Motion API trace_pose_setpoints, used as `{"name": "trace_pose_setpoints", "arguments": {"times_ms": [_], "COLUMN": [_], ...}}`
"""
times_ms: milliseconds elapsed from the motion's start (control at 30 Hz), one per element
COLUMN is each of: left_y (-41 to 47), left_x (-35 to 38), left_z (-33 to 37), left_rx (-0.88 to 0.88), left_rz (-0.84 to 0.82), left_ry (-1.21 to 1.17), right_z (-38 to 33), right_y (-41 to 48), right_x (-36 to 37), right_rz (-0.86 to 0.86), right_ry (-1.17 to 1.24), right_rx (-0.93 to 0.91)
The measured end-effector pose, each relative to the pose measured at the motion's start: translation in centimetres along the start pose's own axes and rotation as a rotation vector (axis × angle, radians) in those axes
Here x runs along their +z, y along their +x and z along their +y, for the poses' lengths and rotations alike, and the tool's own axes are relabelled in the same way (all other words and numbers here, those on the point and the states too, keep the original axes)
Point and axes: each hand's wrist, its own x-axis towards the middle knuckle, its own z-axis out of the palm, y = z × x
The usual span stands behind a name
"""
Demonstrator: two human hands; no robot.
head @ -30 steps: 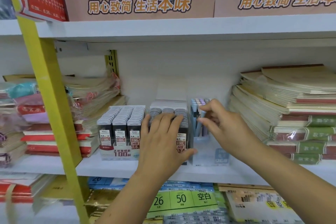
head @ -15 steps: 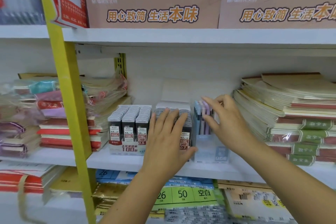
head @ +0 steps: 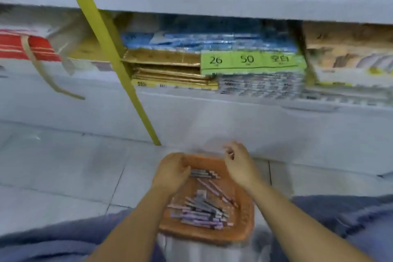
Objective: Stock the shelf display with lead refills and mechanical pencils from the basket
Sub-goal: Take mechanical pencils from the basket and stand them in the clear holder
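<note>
The view is blurred by motion and looks down at an orange basket (head: 244, 217) standing on the pale tiled floor (head: 63, 176), between the person's knees in blue trousers (head: 344, 219) and close in front of the white base of the shelf unit (head: 234, 125). The basket holds a loose heap of slim items, grey lead refill cases and lilac-and-pink mechanical pencils (head: 202, 211), lying criss-cross toward its near end, with a few more single pieces (head: 202, 173) near its far end; the blur does not allow the two kinds to be told apart piece by piece. The left hand (head: 172, 173) is over the far left corner of the basket, fingers curled inward beside the far pieces; whether it grips any of them cannot be told. The right hand (head: 239, 162) hovers above the far right rim, fingers loosely bent and partly open, with nothing seen in it. Above, the lower shelf carries a gold-coloured stack (head: 170, 70), blue-wrapped packs (head: 212, 38) with a green label (head: 247, 60) reading 26 and 50, and a red pack (head: 27, 47) to the left. A yellow upright (head: 119, 66) slants across the shelf front down to the floor.
</note>
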Motion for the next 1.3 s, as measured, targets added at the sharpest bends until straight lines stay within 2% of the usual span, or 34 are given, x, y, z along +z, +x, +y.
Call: {"name": "trace_pose_setpoints", "arguments": {"times_ms": [67,167,233,300,400,567,667,767,867,933,1033,1167,1300], "left_y": [-0.7,-1.2,-1.2,-1.1,-1.0,-1.4,-1.4,-1.1,-0.4,0.1,0.3,0.1,-0.4], "left_x": [1.8,4.2,5.7,7.4,9.7,11.4,11.6,12.0,12.6,12.8,12.9,12.5,12.6], "left_z": [-4.8,-9.0,-10.2,-11.0,-11.7,-12.5,-13.0,-13.2,-13.2,-13.3,-13.6,-13.7,-13.6], "left_rx": [-0.138,-0.239,-0.268,-0.266,-0.282,-0.343,-0.370,-0.393,-0.406,-0.416,-0.424,-0.374,-0.305], "left_rz": [-0.109,-0.267,-0.338,-0.391,-0.408,-0.166,-0.151,-0.155,-0.134,-0.152,-0.197,-0.270,-0.336], "left_ry": [0.043,0.070,0.062,0.055,0.076,0.019,0.002,-0.008,0.028,0.046,0.048,0.034,0.068], "right_z": [4.0,8.3,10.3,11.4,11.8,12.3,12.3,12.7,13.0,12.9,12.4,12.2,12.1], "right_y": [-1.3,-3.0,-3.1,-2.6,-1.5,-0.3,-0.4,-0.7,-1.5,-2.1,-2.6,-2.7,-2.5], "right_x": [4.3,7.6,8.6,9.3,10.9,13.3,13.7,13.3,12.8,13.2,14.1,14.5,14.6], "right_rz": [-0.156,-0.395,-0.460,-0.457,-0.425,-0.434,-0.448,-0.488,-0.635,-0.674,-0.588,-0.594,-0.575], "right_ry": [-0.084,-0.149,-0.210,-0.245,-0.239,-0.364,-0.431,-0.339,-0.237,-0.278,-0.342,-0.433,-0.424], "right_rx": [0.093,0.192,0.277,0.329,0.300,0.250,0.173,0.232,0.303,0.284,0.253,0.185,0.200]}}
